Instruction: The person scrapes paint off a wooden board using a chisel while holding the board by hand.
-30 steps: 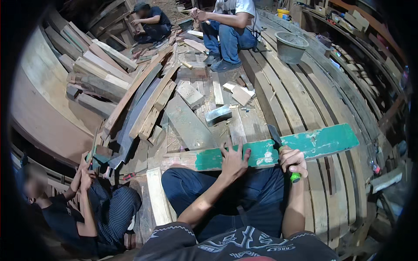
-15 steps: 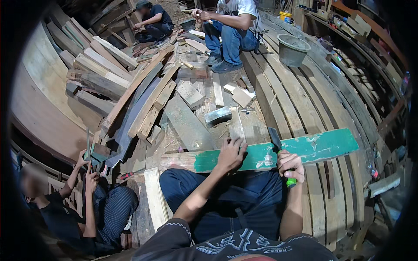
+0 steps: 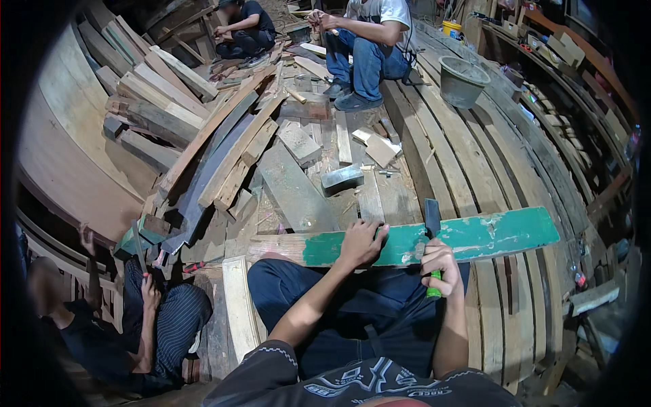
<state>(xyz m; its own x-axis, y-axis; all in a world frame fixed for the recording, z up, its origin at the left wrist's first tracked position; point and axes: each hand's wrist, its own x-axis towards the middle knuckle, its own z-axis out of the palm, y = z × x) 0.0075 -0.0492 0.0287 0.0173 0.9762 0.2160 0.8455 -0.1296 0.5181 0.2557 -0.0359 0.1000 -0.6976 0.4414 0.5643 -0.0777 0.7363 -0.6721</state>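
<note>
A long plank (image 3: 488, 234) with worn green paint lies across my lap, its left end bare wood. My left hand (image 3: 361, 243) rests on its painted face, left of the middle, with fingers laid over the surface. In my right hand (image 3: 441, 261) is a chisel (image 3: 432, 218), gripped round its green handle. The broad dark blade points away from me over the plank, beside a patch of scraped paint; I cannot tell whether its edge touches.
A metal block (image 3: 342, 180) and offcuts lie on the floor ahead. Stacked boards (image 3: 156, 122) lean at the left; a grey bucket (image 3: 462, 81) stands on timbers at the right. One person (image 3: 88, 332) works close by at left, two more sit farther off.
My right hand and the chisel have moved a little left along the plank, and the blade now points straighter ahead. At left, the co-worker's one hand has come off the work.
</note>
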